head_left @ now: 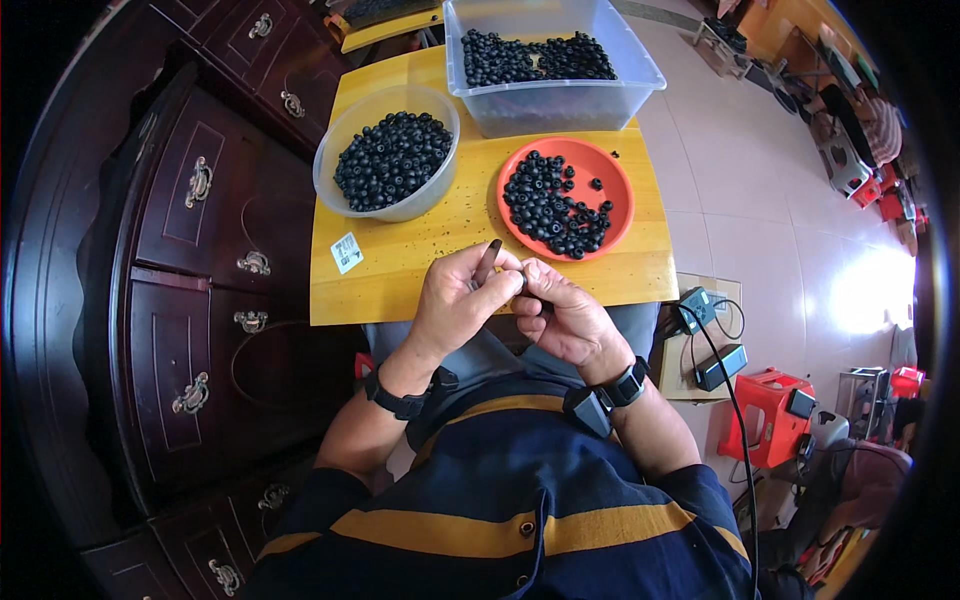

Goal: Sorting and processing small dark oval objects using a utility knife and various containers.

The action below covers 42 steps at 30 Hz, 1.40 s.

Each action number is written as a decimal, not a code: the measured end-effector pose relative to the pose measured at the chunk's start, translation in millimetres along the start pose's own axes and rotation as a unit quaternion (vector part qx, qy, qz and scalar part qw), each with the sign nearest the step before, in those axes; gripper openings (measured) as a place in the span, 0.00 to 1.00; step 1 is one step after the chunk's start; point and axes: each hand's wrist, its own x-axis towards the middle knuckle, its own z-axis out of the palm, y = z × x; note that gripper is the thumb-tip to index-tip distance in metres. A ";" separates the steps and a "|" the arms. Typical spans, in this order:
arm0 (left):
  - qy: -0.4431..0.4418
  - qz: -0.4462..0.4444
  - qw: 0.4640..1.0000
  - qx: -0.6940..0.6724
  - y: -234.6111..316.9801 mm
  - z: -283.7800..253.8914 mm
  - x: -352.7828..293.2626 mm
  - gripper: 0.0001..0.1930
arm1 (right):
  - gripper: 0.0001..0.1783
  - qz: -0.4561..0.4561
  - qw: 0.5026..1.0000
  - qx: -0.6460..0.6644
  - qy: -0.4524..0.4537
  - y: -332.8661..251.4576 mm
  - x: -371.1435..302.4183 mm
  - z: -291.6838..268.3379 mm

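My left hand (pixel 458 305) is closed around a slim dark brown stick-like tool (pixel 490 260), whose upper end rises between thumb and fingers. My right hand (pixel 572 318) meets it fingertip to fingertip, pinching a small black piece (pixel 524 282) that the fingers mostly hide. Just beyond the hands, a red plate (pixel 622 200) holds many loose black bead-like pieces (pixel 545 205) with holes. To its left, a round translucent tub (pixel 330 190) is heaped with the same kind of pieces. Behind them stands a clear rectangular bin (pixel 560 110) with more.
The yellow table (pixel 400 270) carries dark crumbs and a white label (pixel 346 253). Dark wooden drawers (pixel 190 300) stand close on the left. On the right are a box with a cabled black device (pixel 722 367), a red stool (pixel 765 415) and people seated farther off.
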 end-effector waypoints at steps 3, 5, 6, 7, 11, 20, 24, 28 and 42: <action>0.011 -0.012 1.000 -0.008 -5.6 3.0 0.9 0.06 | 0.04 -0.006 1.000 0.000 0.000 0.3 1.5 -1.3; 0.013 0.051 0.999 -0.008 -16.2 6.8 2.3 0.06 | 0.04 -0.007 1.000 0.002 -0.002 0.5 2.9 -3.6; 0.013 0.051 0.999 -0.008 -15.1 5.9 2.4 0.06 | 0.04 -0.009 1.000 -0.004 -0.001 0.4 3.5 -4.7; 0.009 0.071 0.997 0.031 -12.5 4.2 2.6 0.07 | 0.04 -0.010 1.000 -0.009 0.000 0.4 4.0 -5.7; -0.009 0.017 0.999 -0.049 -4.6 0.4 5.2 0.07 | 0.04 -0.014 1.000 -0.006 -0.013 -1.1 3.5 -5.8; -0.058 -0.027 0.995 -0.076 13.9 -3.0 5.2 0.07 | 0.03 0.001 0.999 0.046 0.010 -4.7 2.4 -1.0; -0.017 -0.001 0.993 -0.120 6.7 7.3 6.3 0.08 | 0.03 0.010 0.999 0.034 0.009 -5.0 4.4 -0.9; -0.031 0.009 0.999 0.027 13.4 -5.3 7.5 0.09 | 0.05 0.002 1.000 0.012 0.008 -1.3 4.2 -2.7; 0.042 0.089 0.971 0.216 19.8 -30.9 9.3 0.13 | 0.26 0.003 0.993 0.111 -0.030 -2.8 9.1 -2.4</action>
